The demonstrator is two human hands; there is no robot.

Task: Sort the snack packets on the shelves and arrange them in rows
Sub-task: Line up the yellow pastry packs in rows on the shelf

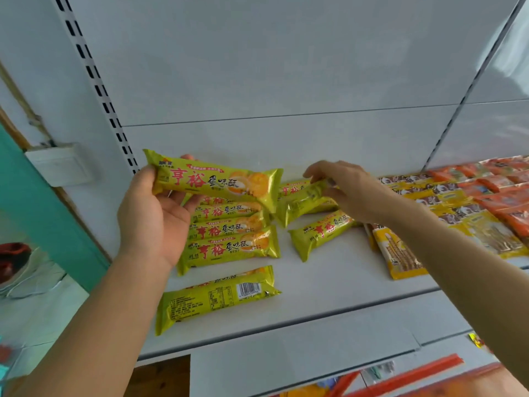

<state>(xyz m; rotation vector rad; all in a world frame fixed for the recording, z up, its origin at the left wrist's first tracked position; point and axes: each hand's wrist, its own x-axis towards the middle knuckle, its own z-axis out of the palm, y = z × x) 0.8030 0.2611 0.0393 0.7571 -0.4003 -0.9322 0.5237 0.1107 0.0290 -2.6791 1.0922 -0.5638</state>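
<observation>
One yellow packet (213, 180) is gripped by left hand (151, 216) above the stacked row (232, 233); another packet (303, 196) is pinched by right hand (347, 190) near shelf (329, 285) back edge

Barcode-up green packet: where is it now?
Head view, lower centre: the barcode-up packet lies alone at the shelf front, just below the stacked green packets.

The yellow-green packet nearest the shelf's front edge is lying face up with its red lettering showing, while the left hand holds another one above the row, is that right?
Not quite. The head view shows the front packet lying back side up, barcode and small print showing, not the red lettering. The rest holds: the left hand holds another packet above the row.
</observation>
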